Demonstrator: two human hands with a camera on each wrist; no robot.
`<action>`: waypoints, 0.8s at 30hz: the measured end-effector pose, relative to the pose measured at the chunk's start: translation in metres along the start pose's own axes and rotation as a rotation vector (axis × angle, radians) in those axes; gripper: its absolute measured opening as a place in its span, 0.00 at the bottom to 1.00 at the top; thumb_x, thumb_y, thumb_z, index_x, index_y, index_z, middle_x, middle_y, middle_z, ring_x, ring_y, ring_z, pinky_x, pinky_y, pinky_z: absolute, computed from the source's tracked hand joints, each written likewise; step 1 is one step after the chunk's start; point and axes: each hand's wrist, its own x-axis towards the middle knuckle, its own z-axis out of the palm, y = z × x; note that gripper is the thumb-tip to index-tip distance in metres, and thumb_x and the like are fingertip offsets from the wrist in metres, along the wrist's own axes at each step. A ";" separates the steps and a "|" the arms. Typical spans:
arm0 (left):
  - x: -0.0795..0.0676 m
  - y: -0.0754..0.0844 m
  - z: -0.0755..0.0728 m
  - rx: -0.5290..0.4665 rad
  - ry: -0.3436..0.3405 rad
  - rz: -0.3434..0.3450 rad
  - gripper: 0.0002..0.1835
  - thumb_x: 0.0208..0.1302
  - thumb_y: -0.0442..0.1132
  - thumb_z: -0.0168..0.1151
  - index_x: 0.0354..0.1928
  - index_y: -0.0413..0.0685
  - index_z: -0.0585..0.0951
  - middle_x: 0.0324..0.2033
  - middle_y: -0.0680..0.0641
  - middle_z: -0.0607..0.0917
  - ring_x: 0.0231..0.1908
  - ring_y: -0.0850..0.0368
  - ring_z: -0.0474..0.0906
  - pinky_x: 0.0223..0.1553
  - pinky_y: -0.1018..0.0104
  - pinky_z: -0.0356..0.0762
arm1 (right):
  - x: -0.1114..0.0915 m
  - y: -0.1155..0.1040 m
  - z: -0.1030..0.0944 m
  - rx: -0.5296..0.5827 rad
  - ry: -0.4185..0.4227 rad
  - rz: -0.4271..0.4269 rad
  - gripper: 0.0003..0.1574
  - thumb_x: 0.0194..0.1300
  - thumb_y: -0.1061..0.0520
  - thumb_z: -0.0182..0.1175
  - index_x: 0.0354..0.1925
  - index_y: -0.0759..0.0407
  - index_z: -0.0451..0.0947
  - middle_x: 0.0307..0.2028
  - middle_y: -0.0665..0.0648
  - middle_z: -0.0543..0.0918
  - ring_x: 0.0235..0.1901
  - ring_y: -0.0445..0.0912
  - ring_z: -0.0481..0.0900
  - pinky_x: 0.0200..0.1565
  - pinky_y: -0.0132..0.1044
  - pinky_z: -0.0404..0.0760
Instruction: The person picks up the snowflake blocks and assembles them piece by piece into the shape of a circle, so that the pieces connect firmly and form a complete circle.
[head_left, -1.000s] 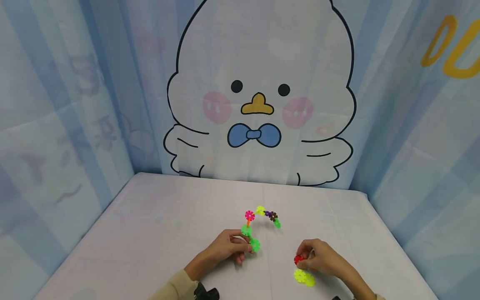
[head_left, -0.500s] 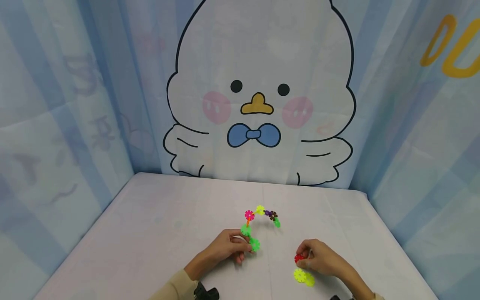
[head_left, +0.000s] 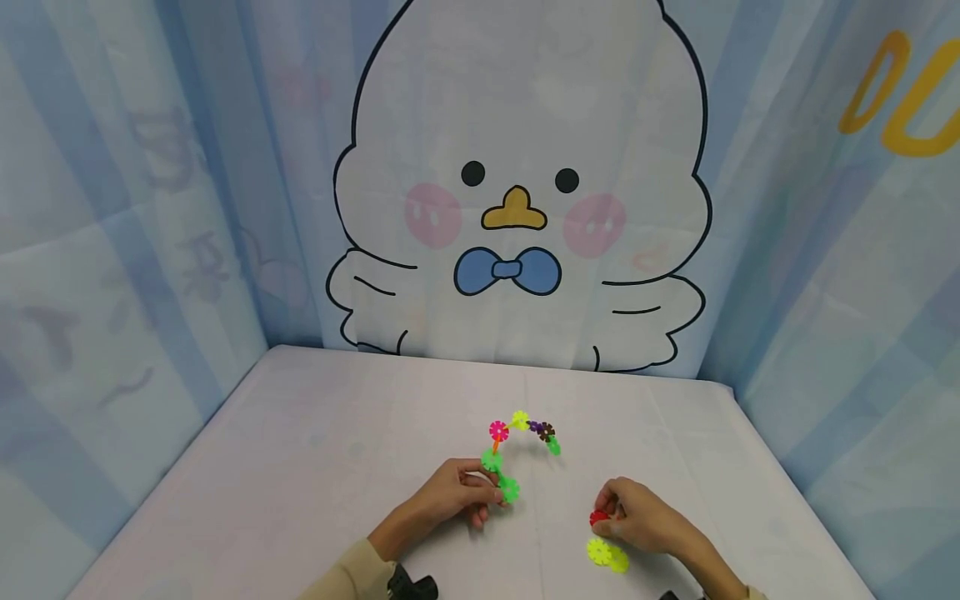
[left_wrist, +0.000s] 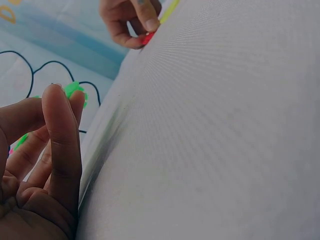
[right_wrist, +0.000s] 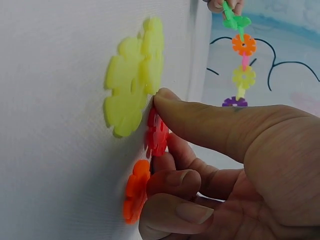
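My left hand [head_left: 463,493] pinches a green notched plastic disc [head_left: 510,489] between thumb and fingers. This disc is the near end of a curved chain of interlocked flower-shaped discs, with pink [head_left: 498,431], yellow, purple, brown and green pieces arching away to the right. At the right, my right hand [head_left: 637,517] pinches a red notched disc [right_wrist: 157,132] close over the table, thumb on its upper edge in the right wrist view. Just in front of that hand lie two overlapping yellow discs [head_left: 607,554]. An orange disc [right_wrist: 136,192] sits beside the curled fingers, hidden in the head view.
A white cloth covers the table [head_left: 337,433]. Behind it hangs a curtain [head_left: 517,317] printed with a cartoon bird, and blue striped curtains close off both sides. A black wrist camera mount [head_left: 412,586] shows at the left sleeve.
The red disc in my right fingers has tipped slightly and shows less of its face. My left hand and the chain stay almost still.
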 end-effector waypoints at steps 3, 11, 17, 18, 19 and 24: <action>0.000 0.000 0.000 0.001 -0.001 -0.001 0.12 0.67 0.34 0.71 0.49 0.38 0.83 0.34 0.45 0.93 0.20 0.64 0.80 0.25 0.73 0.81 | -0.001 0.000 0.001 -0.011 0.006 0.001 0.19 0.60 0.57 0.79 0.41 0.59 0.78 0.34 0.52 0.79 0.35 0.46 0.73 0.33 0.30 0.72; 0.000 0.000 0.002 0.006 -0.007 -0.006 0.12 0.68 0.35 0.71 0.49 0.38 0.83 0.34 0.46 0.93 0.20 0.64 0.80 0.25 0.73 0.81 | -0.002 0.001 -0.001 0.004 0.030 0.010 0.15 0.58 0.58 0.79 0.41 0.57 0.84 0.31 0.52 0.79 0.31 0.46 0.74 0.30 0.30 0.73; 0.000 0.000 0.003 0.008 -0.006 -0.015 0.13 0.68 0.36 0.71 0.50 0.38 0.83 0.34 0.45 0.93 0.21 0.64 0.81 0.25 0.73 0.82 | -0.004 0.006 -0.007 0.027 0.005 -0.059 0.06 0.65 0.61 0.73 0.41 0.59 0.88 0.29 0.51 0.83 0.26 0.44 0.74 0.27 0.29 0.72; -0.001 0.001 0.003 0.010 -0.005 -0.015 0.13 0.68 0.36 0.71 0.50 0.38 0.83 0.35 0.45 0.94 0.21 0.63 0.81 0.25 0.73 0.82 | -0.004 0.006 -0.008 0.025 -0.002 -0.070 0.06 0.66 0.61 0.73 0.41 0.60 0.88 0.30 0.51 0.83 0.26 0.43 0.73 0.27 0.29 0.72; -0.001 0.001 0.002 0.011 -0.002 -0.017 0.13 0.68 0.36 0.71 0.50 0.38 0.83 0.35 0.45 0.94 0.21 0.63 0.81 0.25 0.73 0.82 | -0.004 0.007 -0.009 0.024 -0.010 -0.078 0.06 0.66 0.60 0.72 0.42 0.60 0.89 0.30 0.51 0.84 0.26 0.43 0.73 0.27 0.29 0.72; -0.002 0.004 0.001 0.022 0.005 -0.018 0.14 0.69 0.36 0.71 0.52 0.38 0.83 0.37 0.43 0.94 0.21 0.63 0.80 0.26 0.73 0.81 | -0.001 0.007 -0.011 0.026 -0.019 -0.122 0.04 0.69 0.59 0.70 0.39 0.59 0.86 0.31 0.51 0.83 0.26 0.42 0.74 0.29 0.29 0.73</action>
